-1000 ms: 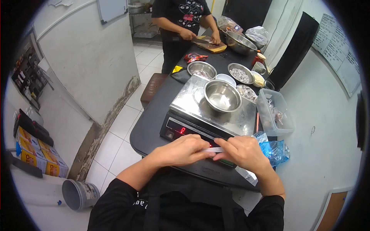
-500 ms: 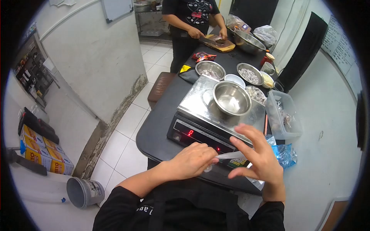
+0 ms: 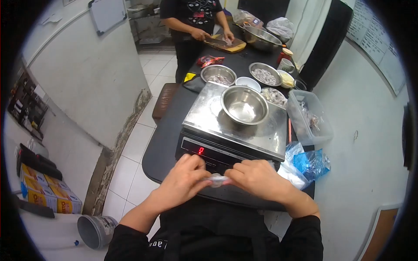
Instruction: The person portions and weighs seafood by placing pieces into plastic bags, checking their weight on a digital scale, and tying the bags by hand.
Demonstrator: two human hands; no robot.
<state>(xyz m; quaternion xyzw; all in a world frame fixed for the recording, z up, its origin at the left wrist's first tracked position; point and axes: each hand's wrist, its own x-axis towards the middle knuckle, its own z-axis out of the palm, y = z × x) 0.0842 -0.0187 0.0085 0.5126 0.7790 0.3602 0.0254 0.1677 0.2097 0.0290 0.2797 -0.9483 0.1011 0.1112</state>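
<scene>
Between my two hands a small clear plastic bag [image 3: 217, 179] is stretched in front of the weighing scale [image 3: 235, 150]. My left hand [image 3: 185, 176] pinches its left end, and my right hand [image 3: 254, 178] pinches the right end. An empty steel bowl [image 3: 244, 105] sits on the scale's metal plate, beyond my hands. The red display shows a 0; my hands hide part of the scale's front panel.
Bowls of chopped pieces [image 3: 264, 74] and a clear plastic tub [image 3: 307, 117] stand behind and right of the scale. Blue plastic [image 3: 311, 164] lies at the right edge. Across the table a person [image 3: 196, 30] holds a knife over a cutting board [image 3: 226, 43].
My right hand was spread open half a second ago and has closed on the plastic bag again. The view has shifted, and both hands are closer together.
</scene>
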